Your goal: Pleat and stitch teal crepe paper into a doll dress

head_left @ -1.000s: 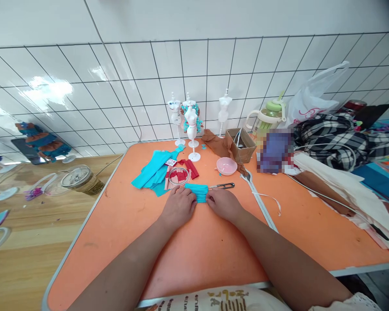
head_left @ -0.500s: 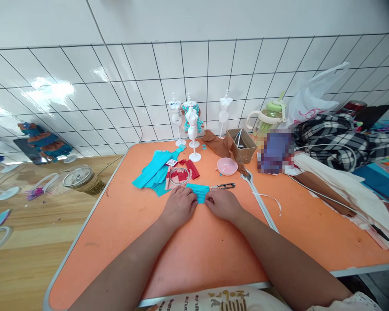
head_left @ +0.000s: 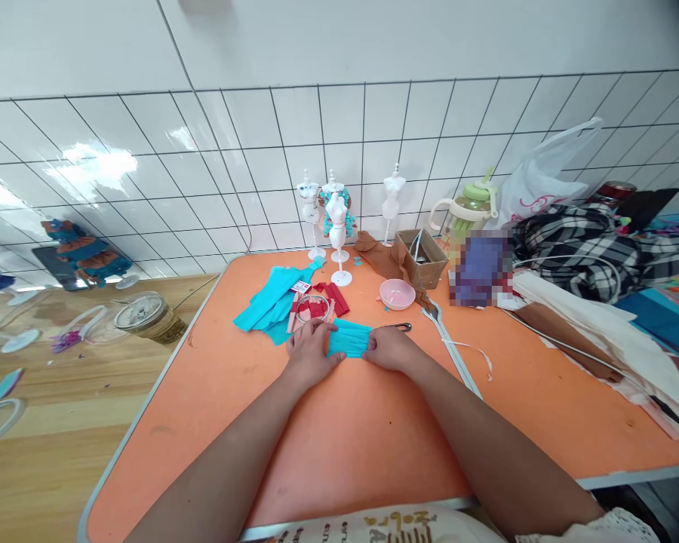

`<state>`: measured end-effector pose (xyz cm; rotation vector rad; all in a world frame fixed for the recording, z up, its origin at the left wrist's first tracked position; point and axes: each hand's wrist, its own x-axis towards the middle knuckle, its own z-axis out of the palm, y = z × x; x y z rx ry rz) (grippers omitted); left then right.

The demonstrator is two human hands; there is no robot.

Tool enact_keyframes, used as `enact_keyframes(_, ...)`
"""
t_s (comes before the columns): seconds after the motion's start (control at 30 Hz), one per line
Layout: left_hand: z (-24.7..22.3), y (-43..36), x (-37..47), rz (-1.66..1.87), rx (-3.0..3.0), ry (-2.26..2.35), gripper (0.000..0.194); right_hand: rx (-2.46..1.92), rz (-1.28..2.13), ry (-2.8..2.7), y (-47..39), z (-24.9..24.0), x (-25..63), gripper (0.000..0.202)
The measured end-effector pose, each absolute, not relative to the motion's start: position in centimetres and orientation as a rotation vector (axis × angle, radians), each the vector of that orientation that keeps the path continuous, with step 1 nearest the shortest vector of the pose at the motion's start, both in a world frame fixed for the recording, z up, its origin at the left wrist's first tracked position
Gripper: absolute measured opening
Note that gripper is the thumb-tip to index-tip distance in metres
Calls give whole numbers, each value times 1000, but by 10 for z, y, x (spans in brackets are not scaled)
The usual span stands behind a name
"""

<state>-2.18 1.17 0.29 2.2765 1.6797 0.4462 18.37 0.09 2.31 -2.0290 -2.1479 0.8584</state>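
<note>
A small pleated turquoise piece (head_left: pixel 349 338) lies on the orange table between my hands. My left hand (head_left: pixel 313 353) rests at its left edge, thumb and fingers spread apart along that side. At the right edge my right hand (head_left: pixel 389 348) pinches the pleats with closed fingers. Just behind my right hand, a dark-handled tool (head_left: pixel 401 327) is partly covered. Behind my left hand are red strips (head_left: pixel 335 298) and a silvery ring (head_left: pixel 312 308). More turquoise fabric (head_left: pixel 268 304) is spread to the left.
Small white mannequins (head_left: pixel 338 226) stand near the tiled wall. A pink bowl (head_left: pixel 397 294), a cardboard box (head_left: pixel 422 260) and white straps (head_left: pixel 453 351) lie to the right. Farther right are plaid cloth (head_left: pixel 571 245) and layered fabrics. A lidded jar (head_left: pixel 150 317) stands left of the orange table (head_left: pixel 339 452).
My left hand has opened and shifted left, and more of the pleated piece shows between my hands. My right hand has moved slightly right, covering more of the tool. The view has tilted slightly.
</note>
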Motion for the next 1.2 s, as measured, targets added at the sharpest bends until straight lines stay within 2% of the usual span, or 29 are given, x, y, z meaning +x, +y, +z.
enact_keyframes(0.13, 1, 11, -23, 440, 2272, 1670, 53, -2023, 872, -2100, -4, 21, 188, 21)
enact_keyframes(0.3, 2, 10, -25, 530, 2309, 1629, 52, -1736, 961, -1981, -9, 16, 206, 29)
enact_keyframes(0.37, 4, 10, -26, 598, 2297, 1616, 48, -1703, 890, -1868, -7, 18, 221, 33)
enact_keyframes(0.53, 13, 12, -25, 812, 2306, 1520, 35, -2093, 412, -1618, -1, 37, 268, 28)
enact_keyframes(0.63, 16, 13, -25, 887, 2319, 1470, 24, -2362, 352, -1578, -2, 44, 294, 25)
enact_keyframes(0.9, 10, 18, -28, 915, 2337, 1425, 16, -2431, 510, -1754, -9, 32, 327, 14)
enact_keyframes(1.03, 9, 20, -30, 942, 2318, 1421, 17, -2514, 651, -1809, -16, 32, 334, 20)
enact_keyframes(1.2, 8, 21, -30, 930, 2355, 1415, 17, -2622, 779, -1774, -18, 41, 327, 14)
